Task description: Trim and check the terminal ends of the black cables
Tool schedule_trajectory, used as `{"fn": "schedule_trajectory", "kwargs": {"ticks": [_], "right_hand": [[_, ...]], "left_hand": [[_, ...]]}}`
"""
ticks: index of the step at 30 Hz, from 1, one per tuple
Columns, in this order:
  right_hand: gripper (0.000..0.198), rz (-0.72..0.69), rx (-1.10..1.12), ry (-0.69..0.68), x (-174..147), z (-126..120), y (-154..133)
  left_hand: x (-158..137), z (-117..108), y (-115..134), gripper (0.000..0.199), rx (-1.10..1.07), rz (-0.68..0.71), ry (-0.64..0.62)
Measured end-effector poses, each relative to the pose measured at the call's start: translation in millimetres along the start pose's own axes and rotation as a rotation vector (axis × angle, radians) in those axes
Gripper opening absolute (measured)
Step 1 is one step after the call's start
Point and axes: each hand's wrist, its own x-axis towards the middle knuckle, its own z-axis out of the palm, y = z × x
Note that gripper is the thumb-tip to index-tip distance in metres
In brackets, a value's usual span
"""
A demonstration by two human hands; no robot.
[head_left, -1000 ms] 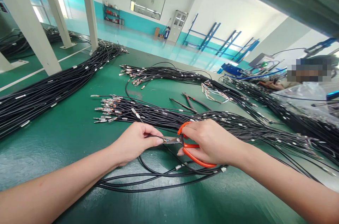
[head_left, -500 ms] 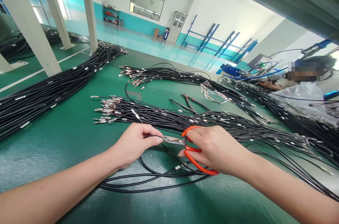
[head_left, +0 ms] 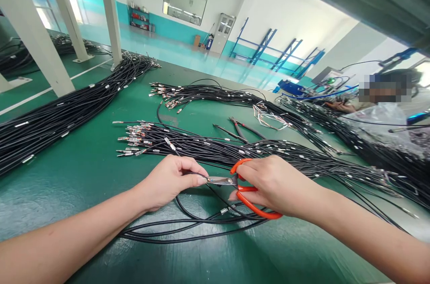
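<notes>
Head view: the left hand has thumb and forefinger pinched closed on a thin black cable, close to its end, while the right hand is curled around the orange handles of a pair of scissors. Their blades point left and meet the end of the cable just beside the left fingertips, low over the green tabletop; they look nearly together (the very tips are too small to make out). Below the hands, black loops lie on the tabletop, and a few white labels show on them. Just beyond the hands a thick bundle stretches from left to right, its metal-tipped ends fanned out at the left. Behind it rest pliers with their handles spread, a dark pointed tool beside them, and some pale wires near a farther bundle. Another heap of black cables sweeps along the left side, past the foot of a pale post. Over at the far right, near a clear plastic bag, a co-worker's hand shows small and blurred.
</notes>
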Motion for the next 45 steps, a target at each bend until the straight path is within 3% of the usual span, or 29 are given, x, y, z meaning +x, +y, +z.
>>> {"fn": "schedule_trajectory", "kwargs": {"ticks": [10,24,28,33,38,41,45], "right_hand": [[0.041,-0.020,-0.020,0.084,0,1,-1],[0.043,0.020,0.031,0.099,-2,3,-1],[0.042,0.214,0.274,0.152,2,3,-6],[0.022,0.599,0.956,0.115,18,0,-22],[0.019,0.739,1.397,0.130,39,10,-29],[0.019,0.779,1.522,0.191,48,20,-27],[0.025,0.781,1.619,0.230,53,33,-27]], "left_hand": [[0,1,-3,0.005,-0.036,0.030,0.018],[0,1,-2,0.006,-0.101,0.034,0.005],[0,1,-1,0.004,-0.149,0.025,-0.003],[1,1,-1,0.006,-0.220,-0.022,0.043],[4,0,-4,0.013,-0.294,-0.064,0.115],[4,-1,-4,0.023,-0.157,0.058,0.174],[5,-3,-4,0.025,0.195,0.277,0.225]]}}
